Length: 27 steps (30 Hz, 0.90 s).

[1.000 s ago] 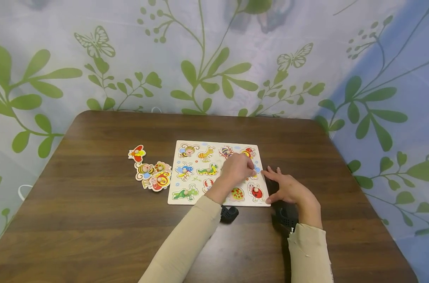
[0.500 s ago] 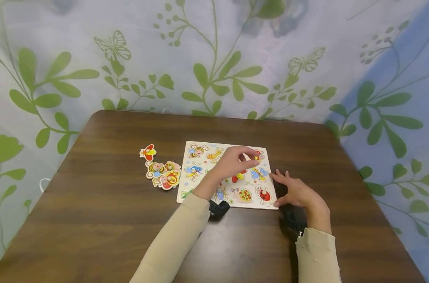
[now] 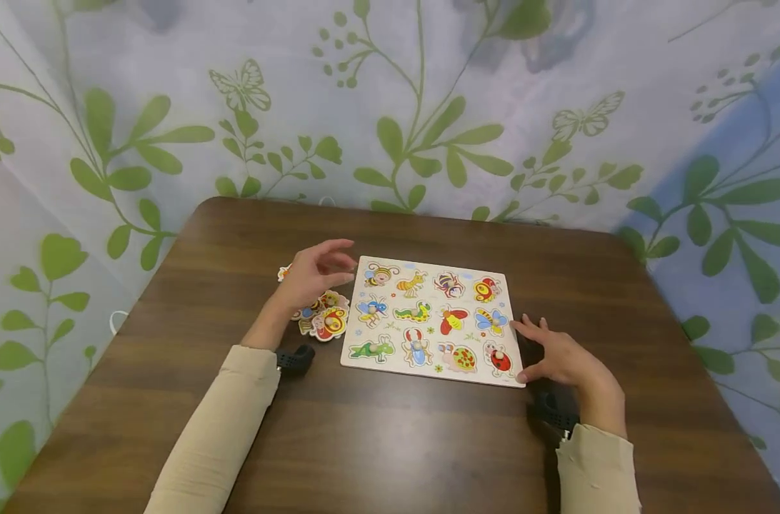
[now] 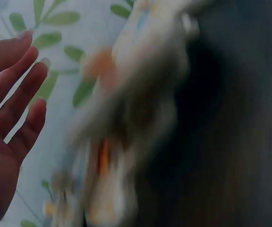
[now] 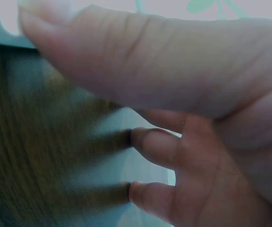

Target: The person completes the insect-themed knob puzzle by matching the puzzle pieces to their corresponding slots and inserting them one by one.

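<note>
A wooden peg puzzle board (image 3: 428,296) with insect pictures lies flat on the table, small knobs standing on several of them. To its left is a cluster of loose insect pieces, with a red-and-yellow butterfly piece (image 3: 329,325) nearest me. My left hand (image 3: 309,277) hovers over this cluster with nothing in it, fingers loosely bent and apart from the thumb. It partly hides the pieces. In the left wrist view its spread fingers (image 4: 20,92) show, and the pieces blur. My right hand (image 3: 570,363) rests at the board's right edge, with the thumb (image 5: 140,61) on the near corner.
The brown wooden table (image 3: 377,442) spreads around the board on all sides. Behind it hangs a pale cloth (image 3: 364,86) printed with green leaves and butterflies. Dark wrist camera mounts sit under both wrists.
My left hand has left the board's right part, near the blue-winged insect, and swung left over the loose pieces. My right hand stays at the board's edge while the head view shifts left.
</note>
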Available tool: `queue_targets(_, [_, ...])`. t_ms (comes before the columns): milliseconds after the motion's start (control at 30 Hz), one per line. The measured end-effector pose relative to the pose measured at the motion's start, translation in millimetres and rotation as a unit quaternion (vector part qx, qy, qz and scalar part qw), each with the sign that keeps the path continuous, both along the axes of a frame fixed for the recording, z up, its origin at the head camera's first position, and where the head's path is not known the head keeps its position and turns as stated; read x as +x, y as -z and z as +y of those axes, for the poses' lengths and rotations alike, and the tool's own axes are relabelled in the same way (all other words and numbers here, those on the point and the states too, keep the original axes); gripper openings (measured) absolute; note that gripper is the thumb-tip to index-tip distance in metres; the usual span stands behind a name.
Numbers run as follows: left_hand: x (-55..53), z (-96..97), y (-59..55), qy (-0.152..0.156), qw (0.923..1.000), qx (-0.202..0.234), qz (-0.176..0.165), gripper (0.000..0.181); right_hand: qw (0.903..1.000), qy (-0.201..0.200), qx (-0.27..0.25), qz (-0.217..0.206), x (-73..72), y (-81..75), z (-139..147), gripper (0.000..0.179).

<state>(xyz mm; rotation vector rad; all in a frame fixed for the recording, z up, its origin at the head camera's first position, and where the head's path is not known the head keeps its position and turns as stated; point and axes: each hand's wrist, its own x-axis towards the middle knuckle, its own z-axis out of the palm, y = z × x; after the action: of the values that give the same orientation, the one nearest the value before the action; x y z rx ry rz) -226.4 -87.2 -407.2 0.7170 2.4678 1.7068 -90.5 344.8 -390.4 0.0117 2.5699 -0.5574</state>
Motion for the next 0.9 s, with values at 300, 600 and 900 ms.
queue_targets(300, [-11.1, -56.4, 25.2, -0.158, 0.9864, 0.003, 0.046, 0.071, 0.9999, -0.010, -0.002, -0.005, 2.1, -0.5, 4, 0.113])
queue_targets(600, [-17.7, -84.4, 32.5, -0.196, 0.9805, -0.008, -0.005, 0.082, 0.9999, -0.013, -0.006, -0.005, -0.5, -0.1, 4, 0.113])
queue_targets(900, [-13.3, -86.5, 32.5, -0.193, 0.9811, -0.012, -0.015, 0.081, 0.9998, -0.016, -0.013, -0.002, -1.2, 1.3, 4, 0.113])
